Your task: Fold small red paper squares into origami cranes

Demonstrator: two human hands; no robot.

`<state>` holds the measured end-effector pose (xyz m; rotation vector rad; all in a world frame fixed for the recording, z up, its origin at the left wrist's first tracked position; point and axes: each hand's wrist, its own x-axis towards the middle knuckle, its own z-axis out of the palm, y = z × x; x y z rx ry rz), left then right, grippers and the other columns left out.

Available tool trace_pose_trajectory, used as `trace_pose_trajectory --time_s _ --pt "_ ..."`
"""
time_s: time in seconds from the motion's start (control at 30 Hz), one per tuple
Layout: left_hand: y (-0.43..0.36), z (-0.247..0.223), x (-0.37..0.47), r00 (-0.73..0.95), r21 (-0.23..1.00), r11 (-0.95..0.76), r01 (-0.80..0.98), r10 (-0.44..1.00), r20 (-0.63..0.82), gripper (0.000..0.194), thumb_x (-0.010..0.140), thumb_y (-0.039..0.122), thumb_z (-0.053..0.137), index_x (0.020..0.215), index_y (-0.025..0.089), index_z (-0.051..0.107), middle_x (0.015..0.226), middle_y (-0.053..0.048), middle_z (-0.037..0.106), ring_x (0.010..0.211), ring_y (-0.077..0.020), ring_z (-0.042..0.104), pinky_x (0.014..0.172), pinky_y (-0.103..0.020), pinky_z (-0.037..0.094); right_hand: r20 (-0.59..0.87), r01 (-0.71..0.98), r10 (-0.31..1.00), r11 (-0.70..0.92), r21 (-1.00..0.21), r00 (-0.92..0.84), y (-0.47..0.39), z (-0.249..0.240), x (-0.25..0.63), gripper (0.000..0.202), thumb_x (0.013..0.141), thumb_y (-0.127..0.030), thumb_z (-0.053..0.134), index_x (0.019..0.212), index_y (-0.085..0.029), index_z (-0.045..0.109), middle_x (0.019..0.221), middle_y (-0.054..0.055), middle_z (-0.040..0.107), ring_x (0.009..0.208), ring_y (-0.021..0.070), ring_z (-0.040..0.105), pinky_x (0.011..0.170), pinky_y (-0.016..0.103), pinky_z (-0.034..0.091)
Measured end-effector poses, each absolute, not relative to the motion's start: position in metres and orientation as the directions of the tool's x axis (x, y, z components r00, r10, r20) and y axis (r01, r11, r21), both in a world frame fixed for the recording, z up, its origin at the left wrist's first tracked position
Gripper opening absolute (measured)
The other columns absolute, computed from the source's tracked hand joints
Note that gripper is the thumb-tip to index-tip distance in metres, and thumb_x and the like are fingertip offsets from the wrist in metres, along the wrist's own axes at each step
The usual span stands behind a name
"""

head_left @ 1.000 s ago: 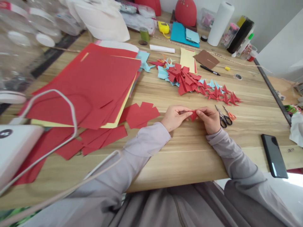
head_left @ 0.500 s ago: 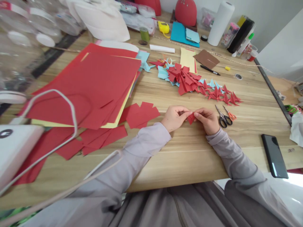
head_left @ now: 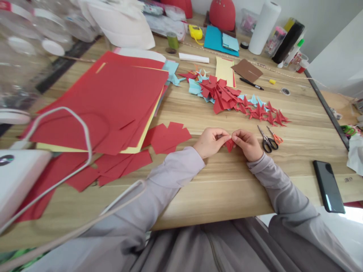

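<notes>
A small folded red paper (head_left: pixel 230 146) hangs between my two hands above the table, its pointed end toward me. My left hand (head_left: pixel 211 141) pinches its left side between thumb and fingers. From the other side, my right hand (head_left: pixel 248 144) grips its upper right part, thumb on top. The fingers partly hide the folds. Just right of my right hand lie black-handled scissors (head_left: pixel 269 144) and smaller orange-handled scissors (head_left: pixel 277 138). Beyond my hands is a heap of folded red paper pieces (head_left: pixel 219 92), with red paper cranes (head_left: pixel 259 112) trailing off to its right.
Cut red paper squares (head_left: pixel 170 138) lie left of my left hand, beside a stack of large red sheets (head_left: pixel 113 102). A white cable (head_left: pixel 86 132) loops over the stack. A phone (head_left: pixel 328 186) rests near the right front edge. A black pen (head_left: pixel 251 84) lies farther back.
The folded red paper has shifted slightly and now shows a different, wider face between my fingertips. Both hands stay in nearly the same place.
</notes>
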<state>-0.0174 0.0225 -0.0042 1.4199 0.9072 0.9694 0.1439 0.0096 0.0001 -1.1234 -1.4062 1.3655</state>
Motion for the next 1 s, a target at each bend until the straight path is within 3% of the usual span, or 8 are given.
trace_pose_trajectory --time_s 0.23,0.43,0.67,0.83,1.0 --pt "0.023 0.002 -0.019 0.434 0.998 -0.030 -0.058 0.899 0.052 0.031 0.073 0.044 0.063 0.067 0.013 0.067 0.064 -0.005 0.068 0.058 -0.0121 0.058 0.062 -0.025 0.048 -0.036 -0.068 0.972 -0.053 -0.996 -0.231 0.011 -0.010 0.149 0.029 0.070 -0.045 0.071 0.071 -0.017 0.061 0.056 -0.003 0.058 0.049 0.0089 0.050 0.052 0.023 0.043" --pt "0.022 0.002 -0.019 0.420 0.997 -0.031 -0.067 0.906 0.056 0.036 0.072 0.048 0.064 0.064 0.013 0.066 0.060 -0.004 0.066 0.057 -0.0123 0.058 0.060 -0.025 0.048 -0.062 -0.163 0.974 -0.099 -0.982 -0.217 0.010 -0.010 0.148 0.030 0.065 -0.042 0.075 0.064 -0.017 0.058 0.052 -0.003 0.059 0.046 0.0086 0.050 0.048 0.022 0.041" --pt "0.021 0.002 -0.018 0.339 0.994 0.025 -0.107 0.941 0.012 0.033 0.067 0.045 0.070 0.065 0.012 0.066 0.059 -0.004 0.066 0.052 -0.0114 0.056 0.054 -0.024 0.045 -0.041 -0.178 0.985 -0.070 -0.981 -0.165 0.010 -0.009 0.144 0.029 0.066 -0.041 0.075 0.064 -0.017 0.058 0.054 -0.003 0.061 0.047 0.0087 0.052 0.050 0.023 0.043" --pt "0.020 0.003 -0.016 0.409 0.987 0.061 -0.148 0.912 0.005 0.027 0.061 0.036 0.076 0.066 0.012 0.065 0.062 -0.004 0.067 0.058 -0.0122 0.060 0.060 -0.025 0.047 -0.048 -0.192 0.989 -0.076 -0.978 -0.142 0.010 -0.011 0.144 0.026 0.066 -0.037 0.077 0.064 -0.017 0.059 0.054 -0.003 0.062 0.049 0.0085 0.054 0.051 0.021 0.043" --pt "0.023 -0.002 -0.017 0.406 0.993 0.034 -0.110 0.914 0.013 0.025 0.063 0.034 0.074 0.060 0.012 0.062 0.056 -0.001 0.063 0.053 -0.0099 0.055 0.054 -0.023 0.042 -0.004 -0.138 0.989 -0.025 -0.990 -0.150 0.010 -0.011 0.146 0.024 0.070 -0.035 0.074 0.061 -0.017 0.060 0.055 -0.003 0.061 0.052 0.0086 0.055 0.054 0.022 0.042"
